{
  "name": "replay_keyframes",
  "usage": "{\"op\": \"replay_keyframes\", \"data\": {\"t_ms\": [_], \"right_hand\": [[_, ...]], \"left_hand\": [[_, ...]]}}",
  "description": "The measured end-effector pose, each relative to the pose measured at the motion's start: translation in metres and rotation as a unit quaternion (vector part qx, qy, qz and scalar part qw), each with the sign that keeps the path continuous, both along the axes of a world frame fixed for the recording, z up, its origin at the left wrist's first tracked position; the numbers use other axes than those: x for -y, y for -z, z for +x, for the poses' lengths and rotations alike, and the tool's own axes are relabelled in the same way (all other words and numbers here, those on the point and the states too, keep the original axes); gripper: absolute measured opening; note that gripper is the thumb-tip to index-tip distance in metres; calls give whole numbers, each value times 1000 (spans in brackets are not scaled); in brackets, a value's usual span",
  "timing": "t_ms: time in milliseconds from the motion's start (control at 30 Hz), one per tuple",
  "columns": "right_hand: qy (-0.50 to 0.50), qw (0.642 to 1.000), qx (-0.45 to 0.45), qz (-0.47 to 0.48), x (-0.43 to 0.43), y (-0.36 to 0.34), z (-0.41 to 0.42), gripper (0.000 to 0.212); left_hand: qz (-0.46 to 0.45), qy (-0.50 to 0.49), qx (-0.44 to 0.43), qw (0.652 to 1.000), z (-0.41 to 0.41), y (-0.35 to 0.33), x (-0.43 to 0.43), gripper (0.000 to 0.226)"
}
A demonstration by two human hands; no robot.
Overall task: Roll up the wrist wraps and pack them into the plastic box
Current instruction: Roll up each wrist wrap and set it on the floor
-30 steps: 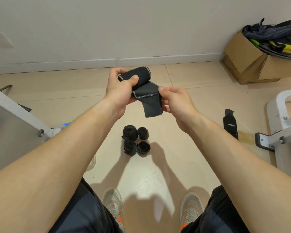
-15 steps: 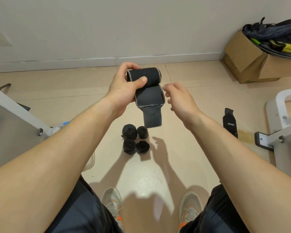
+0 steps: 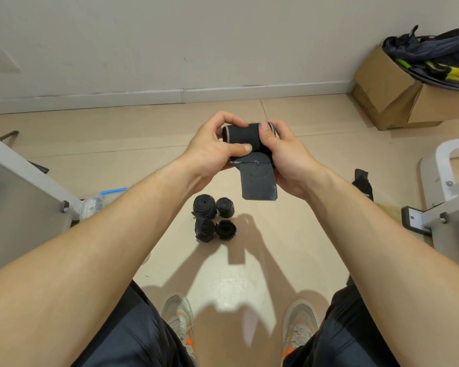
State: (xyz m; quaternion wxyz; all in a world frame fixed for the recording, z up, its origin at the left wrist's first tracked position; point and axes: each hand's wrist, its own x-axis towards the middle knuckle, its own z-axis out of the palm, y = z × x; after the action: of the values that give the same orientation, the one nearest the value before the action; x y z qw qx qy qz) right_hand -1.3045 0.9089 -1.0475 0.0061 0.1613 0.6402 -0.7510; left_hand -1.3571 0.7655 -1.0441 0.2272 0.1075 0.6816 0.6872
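A black wrist wrap (image 3: 245,139), mostly rolled into a cylinder, is held in the air between both hands. My left hand (image 3: 212,149) grips its left end, thumb across the front. My right hand (image 3: 284,154) grips its right end, thumb on top. A loose tail (image 3: 259,182) of the wrap hangs down below the roll. Several rolled black wraps (image 3: 214,218) stand in a tight group on the floor below. One unrolled black wrap (image 3: 363,182) lies flat on the floor at the right. A clear plastic box (image 3: 94,202) with a blue clip shows partly at the left.
A grey metal frame (image 3: 24,176) slants across the left and a white frame (image 3: 440,197) stands at the right. A cardboard box (image 3: 398,102) of dark gear sits in the far right corner. My two shoes (image 3: 179,319) are on the tile floor below.
My right hand, which had let go of the wrap, has come back and taken the roll's right end. The roll has turned further, so the hanging tail is shorter.
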Motion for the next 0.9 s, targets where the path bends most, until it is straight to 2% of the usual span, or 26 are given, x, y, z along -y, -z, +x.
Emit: {"op": "replay_keyframes", "data": {"t_ms": [167,267,333,467,600,700,800,900], "right_hand": [[-6,1000,13,-1,1,4,-1,2],[-4,1000,11,15,4,7,-1,6],[-10,1000,6,15,5,8,-3,9],[-24,999,1,27,7,6,-2,15],[-47,998,-3,32,5,2,0,16],[-41,995,-11,89,5,2,2,19],[-9,968,-67,242,5,4,5,29],[3,942,-123,312,7,2,9,18]], "left_hand": [[39,-8,123,992,2,-10,1,39],[51,-26,166,984,3,-12,2,16],[27,-45,170,984,1,-9,2,7],[-7,-53,204,977,-3,-4,5,26],[18,-51,201,978,-6,-7,10,19],[23,-66,182,981,-9,-8,11,15],[20,-99,170,980,-16,-6,12,15],[10,-131,157,979,-23,-2,16,14]]}}
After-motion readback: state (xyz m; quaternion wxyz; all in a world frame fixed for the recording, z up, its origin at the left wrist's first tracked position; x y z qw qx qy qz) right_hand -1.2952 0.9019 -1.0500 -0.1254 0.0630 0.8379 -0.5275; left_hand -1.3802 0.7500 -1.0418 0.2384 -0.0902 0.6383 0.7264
